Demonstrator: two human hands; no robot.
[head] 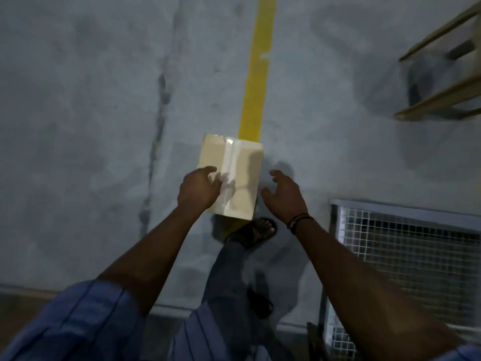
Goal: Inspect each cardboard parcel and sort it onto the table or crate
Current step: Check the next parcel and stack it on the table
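Observation:
A small cardboard parcel (pixel 242 162), sealed with a strip of clear tape, lies flat-side up low over the grey floor, across the yellow line. My left hand (pixel 199 190) grips its near left corner, fingers spread on the top face. My right hand (pixel 285 194) hovers open just off the parcel's right edge, not touching it. I cannot tell whether the parcel rests on the floor. The wire-mesh crate (pixel 406 256) stands at the lower right.
A yellow floor line (pixel 257 74) runs away from me. A wooden frame (pixel 442 97) sits at the upper right. My sandalled foot (pixel 256 230) is just behind the parcel. A dark crack (pixel 158 121) runs down the concrete on the left.

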